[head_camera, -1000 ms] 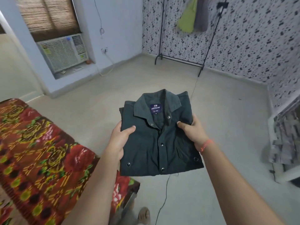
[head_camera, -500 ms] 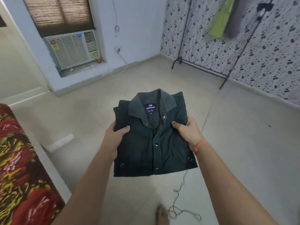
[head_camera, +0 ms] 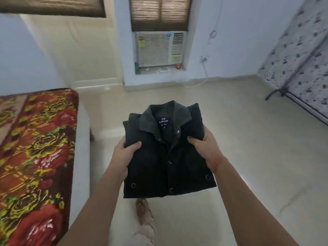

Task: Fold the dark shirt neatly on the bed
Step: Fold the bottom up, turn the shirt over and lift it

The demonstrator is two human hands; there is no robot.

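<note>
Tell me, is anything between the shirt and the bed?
The left hand and right hand hold the folded shirt above the floor; the bed is to its left, with nothing visible between.

Under the shirt (head_camera: 166, 166), the fingers of your left hand (head_camera: 124, 157) and right hand (head_camera: 207, 150) are hidden; only the thumbs show. The bed (head_camera: 35, 148) is cut by the left edge, the rack (head_camera: 291, 96) by the right. The small print on the label (head_camera: 164, 122) is unreadable.

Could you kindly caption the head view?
Left hand and right hand hold folded dark collared shirt beside a floral-covered bed.
</note>
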